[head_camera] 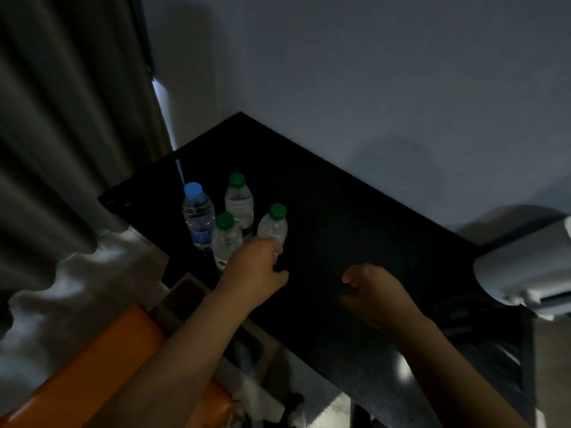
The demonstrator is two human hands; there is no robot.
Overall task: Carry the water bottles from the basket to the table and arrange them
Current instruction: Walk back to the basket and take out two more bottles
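**Four bottles on table, left hand on the rightmost one**

- Table (pixel 355 217): dark top, set against a pale wall (pixel 340 72). Low light, so fine detail is poor.
- Four clear water bottles stand upright in a tight cluster at the left end of the table.
- Blue-capped bottle (pixel 198 211) is leftmost.
- Far green-capped bottle (pixel 238 200) is just right of it and slightly further back.
- Near green-capped bottle (pixel 226 239) stands in front of those two, partly hidden low down by the left forearm.
- Right green-capped bottle (pixel 273 225) is the rightmost of the group, just beside the near one.
- Left hand (pixel 253 270): fingers wrapped round the lower body of the right green-capped bottle, thumb on its near side. Can't tell if the bottle's base is touching the table; the hand covers it.
- Right hand (pixel 375 291): over the table, well right of the bottles, fingers loosely curled, holding nothing.
- Curtain (pixel 61 134) hangs at the left.
- Orange object (pixel 92 366) sits at near left below the table edge. Too dark to say what it is.
- White rounded object (pixel 525 273) is at the right edge.
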